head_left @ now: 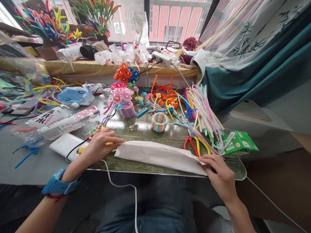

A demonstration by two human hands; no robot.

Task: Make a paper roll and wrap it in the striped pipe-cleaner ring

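A long folded strip of white paper or tissue (157,155) stretches across the front of the table. My left hand (100,144) pinches its left end between closed fingers. At the other end, my right hand (218,171) grips the right corner. Just behind the strip stands a small striped pastel cup (159,123). Beyond it to the left is a purple-pink pot (127,110) bearing pink pipe-cleaner flowers (121,94). Pliers with red handles (191,145) and a yellow-handled tool (202,146) lie close to my right hand.
Bundled pastel pipe cleaners (204,110) and a green packet (240,142) lie at the right. Plastic bottles (70,123), a white power bank (64,146) and a blue tissue pack (75,95) crowd the left. A white cable (121,186) hangs over the front edge.
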